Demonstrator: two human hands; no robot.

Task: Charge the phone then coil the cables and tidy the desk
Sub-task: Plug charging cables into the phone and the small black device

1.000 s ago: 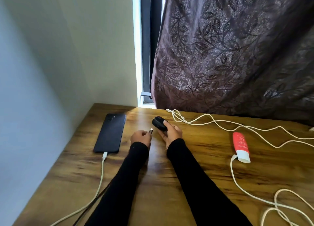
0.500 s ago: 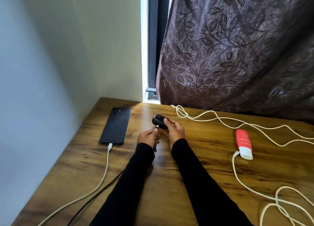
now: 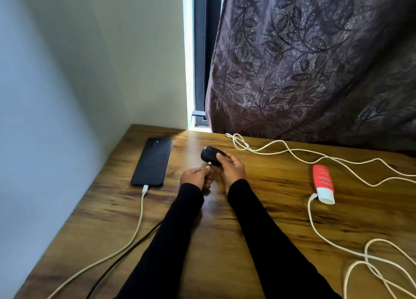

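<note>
Both arms outstretched, left grip [image 3: 195, 176] pinched closed, right grip [image 3: 231, 168] curled, thumb up

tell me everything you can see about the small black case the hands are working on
The small black case is a rounded, smooth, glossy-looking oval pod, apparently plastic. It sits at the middle of the wooden desk, right of the phone. The right hand holds it from its right side, one finger laid on top. The left hand pinches a cable plug at the case's near edge; whether it is fully seated cannot be told.
</note>
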